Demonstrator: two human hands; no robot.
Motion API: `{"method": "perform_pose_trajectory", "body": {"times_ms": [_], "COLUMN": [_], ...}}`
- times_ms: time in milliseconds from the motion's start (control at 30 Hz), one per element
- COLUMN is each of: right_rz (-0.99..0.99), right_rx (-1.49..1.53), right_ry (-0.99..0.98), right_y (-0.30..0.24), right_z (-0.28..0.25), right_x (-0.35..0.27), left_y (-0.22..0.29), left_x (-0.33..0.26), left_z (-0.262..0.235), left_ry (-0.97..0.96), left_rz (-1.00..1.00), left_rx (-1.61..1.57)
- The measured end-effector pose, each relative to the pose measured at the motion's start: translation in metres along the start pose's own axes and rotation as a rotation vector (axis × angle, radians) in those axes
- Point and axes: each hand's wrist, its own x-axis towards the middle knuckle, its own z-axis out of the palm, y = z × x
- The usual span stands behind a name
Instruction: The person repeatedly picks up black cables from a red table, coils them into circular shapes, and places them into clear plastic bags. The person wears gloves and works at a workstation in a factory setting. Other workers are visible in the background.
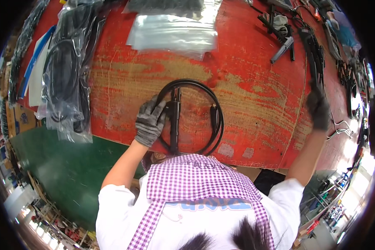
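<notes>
A coiled black cable (220, 118) lies on the red worktable in front of me, with a long black handle (175, 121) upright inside the loop. The cable's other end has a black plug with a brass-coloured tip (214, 111). My left hand (151, 121), in a grey glove, is closed over the left side of the coil beside the handle. Far to the right, my gloved right hand (318, 106) reaches to the near end of a bundle of long black strips (313, 54). Its fingers are dark and smeared, so their grip is unclear.
Clear plastic bags holding black cables (64, 71) are piled at the left. Flat clear bags (173, 33) lie at the far middle. A black-and-grey tool (282, 49) rests at the far right, left of the strips. White cord (341, 129) lies near the right edge.
</notes>
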Motion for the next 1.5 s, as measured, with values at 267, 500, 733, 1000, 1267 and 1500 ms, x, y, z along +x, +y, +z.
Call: {"method": "perform_pose_trajectory", "body": {"times_ms": [267,500,733,1000,1267,1500], "right_rz": [0.590,-0.844,-0.784,-0.837,-0.900,-1.002], "right_rx": [0.343,-1.310,-1.067,-0.950,-1.063,-1.117], "right_ry": [-0.257,0.010,0.262,0.245,0.069,-0.066], "right_y": [0.183,0.196,0.239,0.254,0.224,0.154], "right_z": [0.184,0.209,0.183,0.209,0.197,0.231], "right_x": [-0.119,-0.094,-0.041,-0.058,-0.055,0.079], "left_y": [-0.008,-0.012,-0.009,-0.006,0.001,0.034], "left_x": [-0.002,-0.005,-0.008,-0.009,-0.017,0.042], "left_z": [0.004,0.003,0.003,0.003,-0.006,-0.052], "left_ry": [0.074,0.111,0.094,0.080,-0.029,-0.228], "left_rz": [0.077,0.074,0.046,-0.061,-0.088,0.033], "left_rx": [-0.043,-0.070,-0.081,-0.020,0.032,0.115]}}
